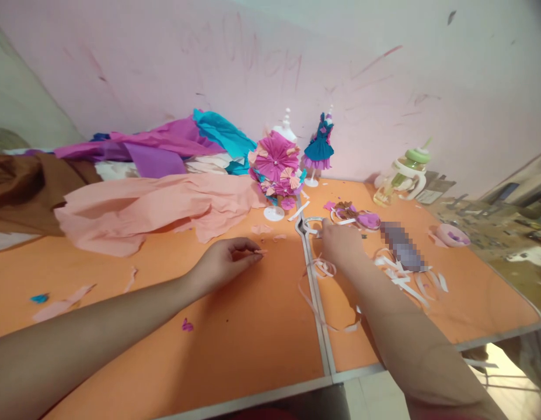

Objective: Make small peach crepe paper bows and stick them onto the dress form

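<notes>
Over the orange table, my left hand pinches a small folded piece of peach crepe paper between thumb and fingertips. My right hand is closed at the edge of a whitish ring, apparently a tape roll, beside the metal seam; its fingertips are partly hidden. Behind the hands stands a small dress form with a dress of magenta, peach and blue paper rosettes on a round white base. Small peach paper scraps lie between that base and my left hand.
Crepe paper sheets cover the back left. A second small form wears a teal and purple dress. At right are a green-lidded bottle, curled white strips, a pixelated dark object and a pink roll.
</notes>
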The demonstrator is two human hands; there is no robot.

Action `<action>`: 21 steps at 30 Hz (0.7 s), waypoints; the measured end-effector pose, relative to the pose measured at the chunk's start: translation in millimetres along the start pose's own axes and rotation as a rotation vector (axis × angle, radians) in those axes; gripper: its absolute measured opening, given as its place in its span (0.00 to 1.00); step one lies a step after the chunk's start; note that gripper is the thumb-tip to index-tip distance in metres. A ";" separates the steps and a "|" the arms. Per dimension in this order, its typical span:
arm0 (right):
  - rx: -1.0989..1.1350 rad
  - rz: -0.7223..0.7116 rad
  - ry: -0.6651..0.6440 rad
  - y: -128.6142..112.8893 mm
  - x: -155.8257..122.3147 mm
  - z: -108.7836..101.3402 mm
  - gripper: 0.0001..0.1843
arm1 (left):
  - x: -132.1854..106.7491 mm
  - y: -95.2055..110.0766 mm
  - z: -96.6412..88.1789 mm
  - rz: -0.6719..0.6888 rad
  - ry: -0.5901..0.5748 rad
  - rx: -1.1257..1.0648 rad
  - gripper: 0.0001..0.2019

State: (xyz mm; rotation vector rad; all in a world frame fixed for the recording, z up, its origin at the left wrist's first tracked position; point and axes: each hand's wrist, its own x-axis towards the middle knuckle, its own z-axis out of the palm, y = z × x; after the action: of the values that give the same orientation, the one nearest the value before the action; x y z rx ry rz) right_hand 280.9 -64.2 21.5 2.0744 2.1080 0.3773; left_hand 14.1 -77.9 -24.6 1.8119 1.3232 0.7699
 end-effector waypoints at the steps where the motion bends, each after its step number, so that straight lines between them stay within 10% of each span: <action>1: -0.012 -0.012 0.009 1.2 -0.7 -1.9 0.16 | 0.1 -0.4 0.1 -0.002 0.000 -0.005 0.20; 9: -0.039 -0.128 -0.062 -4.5 -7.7 -7.7 0.37 | 0.0 -0.7 0.2 -0.013 -0.021 -0.001 0.20; 15: 0.040 -0.006 0.054 -9.5 -5.5 -3.0 0.16 | -0.6 -0.1 0.1 -0.009 -0.018 0.005 0.20; 21: 0.096 -0.172 -0.109 -7.7 -4.1 -12.7 0.17 | -0.1 -1.7 0.3 -0.021 -0.021 -0.005 0.20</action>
State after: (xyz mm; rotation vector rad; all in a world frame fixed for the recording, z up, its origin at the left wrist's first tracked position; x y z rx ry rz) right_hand 270.0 -69.2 31.1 1.8947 2.2577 0.1387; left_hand 13.5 -77.7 -26.2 1.7947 1.3240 0.7407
